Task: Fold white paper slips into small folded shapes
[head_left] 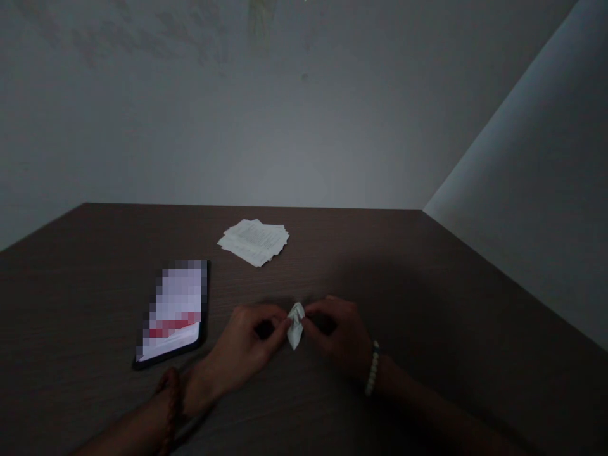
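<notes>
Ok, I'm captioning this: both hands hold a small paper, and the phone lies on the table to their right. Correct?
Wrong side: the head view shows the phone on the table left of the left hand. That hand and the right hand do hold the small paper.

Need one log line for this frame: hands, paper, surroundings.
left hand: pinching folded paper | right hand: pinching its other side | phone: left on table | sheets: beyond

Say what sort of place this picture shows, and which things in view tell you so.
Probably a plain room, perhaps in a home or small office; I can't tell which. A wood-grain table meets a patchy, stained wall, and a loose stack of printed papers lies on the table.
</notes>
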`<act>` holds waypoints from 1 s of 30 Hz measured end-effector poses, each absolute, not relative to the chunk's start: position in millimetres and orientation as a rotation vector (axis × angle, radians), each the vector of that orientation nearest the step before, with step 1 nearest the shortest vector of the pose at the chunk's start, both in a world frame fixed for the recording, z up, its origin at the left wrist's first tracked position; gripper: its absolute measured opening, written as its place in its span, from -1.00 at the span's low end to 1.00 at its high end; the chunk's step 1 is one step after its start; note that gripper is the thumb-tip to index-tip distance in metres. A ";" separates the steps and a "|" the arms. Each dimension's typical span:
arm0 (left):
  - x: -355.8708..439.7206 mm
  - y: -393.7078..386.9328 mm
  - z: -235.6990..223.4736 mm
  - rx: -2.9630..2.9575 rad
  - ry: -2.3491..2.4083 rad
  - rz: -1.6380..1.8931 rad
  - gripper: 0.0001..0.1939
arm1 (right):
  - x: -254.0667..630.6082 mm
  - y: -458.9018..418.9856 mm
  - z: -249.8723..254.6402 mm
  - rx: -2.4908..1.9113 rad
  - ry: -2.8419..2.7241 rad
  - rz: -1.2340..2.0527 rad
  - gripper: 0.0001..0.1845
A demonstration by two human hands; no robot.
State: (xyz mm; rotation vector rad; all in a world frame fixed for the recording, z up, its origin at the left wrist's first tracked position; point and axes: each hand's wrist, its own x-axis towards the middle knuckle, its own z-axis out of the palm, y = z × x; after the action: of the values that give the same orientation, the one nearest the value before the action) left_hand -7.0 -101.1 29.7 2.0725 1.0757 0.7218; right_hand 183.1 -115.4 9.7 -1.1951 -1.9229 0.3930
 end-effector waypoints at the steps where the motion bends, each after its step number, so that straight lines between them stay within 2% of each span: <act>1: -6.8 -101.3 30.1 2.074 1.078 0.722 -0.70 | 182.8 -115.0 8.8 -1.198 -1.911 0.390 -0.95; 7: -4.8 -101.6 31.2 2.123 1.080 0.745 -0.74 | 182.2 -113.4 6.5 -1.188 -1.910 0.352 -0.91; 15: -4.3 -102.0 31.5 2.136 1.035 0.740 -0.77 | 181.7 -115.0 7.5 -1.149 -1.910 0.358 -0.99; 20: -4.3 -101.9 32.5 2.073 1.020 0.695 -0.76 | 181.7 -115.5 7.5 -1.111 -1.904 0.380 -0.91; 26: -5.0 -102.0 28.1 2.143 1.086 0.715 -0.81 | 181.4 -116.1 8.4 -1.104 -1.874 0.386 -0.91; 30: -5.9 -101.3 23.9 2.236 1.087 0.710 -0.78 | 180.6 -116.3 9.8 -1.125 -1.885 0.384 -0.92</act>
State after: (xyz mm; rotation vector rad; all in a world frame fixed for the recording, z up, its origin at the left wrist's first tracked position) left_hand -5.9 -101.3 23.9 2.2357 1.0866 0.7101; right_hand 180.6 -116.3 9.8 -1.1247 -1.8852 0.3844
